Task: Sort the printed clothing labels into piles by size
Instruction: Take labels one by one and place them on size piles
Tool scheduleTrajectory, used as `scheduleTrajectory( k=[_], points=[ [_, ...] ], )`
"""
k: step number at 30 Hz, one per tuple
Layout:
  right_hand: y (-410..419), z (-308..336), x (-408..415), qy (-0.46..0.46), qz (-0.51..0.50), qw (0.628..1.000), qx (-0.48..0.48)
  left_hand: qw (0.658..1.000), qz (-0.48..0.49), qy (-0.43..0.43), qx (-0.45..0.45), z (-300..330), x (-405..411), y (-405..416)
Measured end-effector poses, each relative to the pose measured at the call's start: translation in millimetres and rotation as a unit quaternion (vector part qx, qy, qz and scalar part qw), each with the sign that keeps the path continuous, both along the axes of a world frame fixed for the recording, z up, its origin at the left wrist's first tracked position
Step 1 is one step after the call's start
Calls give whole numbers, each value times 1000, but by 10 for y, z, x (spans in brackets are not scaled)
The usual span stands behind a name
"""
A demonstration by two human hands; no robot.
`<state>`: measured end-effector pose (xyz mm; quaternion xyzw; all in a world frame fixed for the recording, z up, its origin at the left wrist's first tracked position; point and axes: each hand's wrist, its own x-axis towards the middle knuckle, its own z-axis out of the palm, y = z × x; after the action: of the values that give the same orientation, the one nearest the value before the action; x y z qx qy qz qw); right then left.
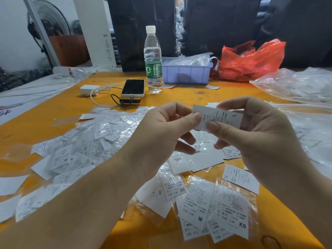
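White paper label marked L [218,118] sits pinched between both hands, raised above the orange table [179,95]. My left hand [161,135] grips its left end, thumb on the printed face and fingers curled behind. My right hand [251,133] pinches its lower edge with the thumb, fingers wrapped behind the right end near the L. The 2 hands are close together, joined by the label.

I take the water bottle [153,60] as landmark. The held label is in front of it and slightly right, nearer to me. Loose labels in clear sleeves [86,150] spread in front and to the left of the bottle; I read M and S on some. More labels [213,207] lie nearest me, below the hands, marked XS, M, S; 1 marked XXL [177,161] lies under the hands.

Just left of the bottle: a phone [133,87] on a power bank, cable running to a white charger [89,89]. Just right and behind: a lilac bin [186,73], then a red plastic bag [251,60]. Far right: clear plastic bags [296,85].
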<state>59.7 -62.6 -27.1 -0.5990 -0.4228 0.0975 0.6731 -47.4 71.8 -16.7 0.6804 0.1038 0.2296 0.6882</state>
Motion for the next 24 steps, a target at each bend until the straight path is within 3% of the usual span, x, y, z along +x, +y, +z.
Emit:
scheduleTrajectory(
  k=[8, 19, 24],
  points=[
    [6, -26, -1, 2, 17, 1000, -6, 999, -26, 17, 34, -7, -17, 15],
    [-3, -20, 20, -4, -23, 999, -22, 999, -7, 31, -29, 32, -11, 57],
    [-7, -23, 20, -12, -18, 1000, -5, 999, 23, 25, 39, 6, -10, 36]
  ],
)
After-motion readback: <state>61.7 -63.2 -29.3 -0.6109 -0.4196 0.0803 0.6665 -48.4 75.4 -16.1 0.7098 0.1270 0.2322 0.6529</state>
